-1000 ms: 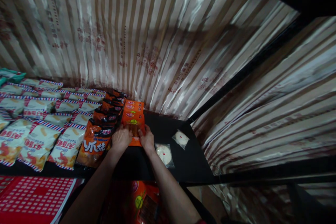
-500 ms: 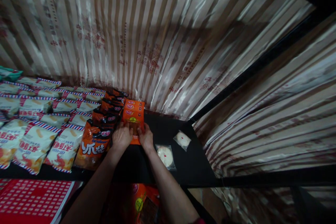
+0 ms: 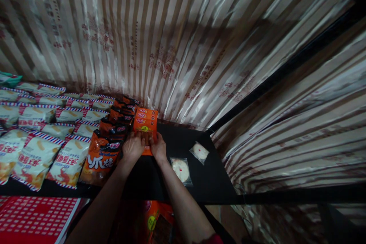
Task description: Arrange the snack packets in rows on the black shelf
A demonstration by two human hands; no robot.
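The left hand (image 3: 134, 146) and right hand (image 3: 159, 148) are clamping the front orange packet (image 3: 146, 136). It is lying at the left's two o'clock, the right's ten.

This looks like a shop. Matching snack bags (image 3: 36, 156) sit in rows, printed fronts outward, from front edge to back edge of a black shelf (image 3: 211, 179).
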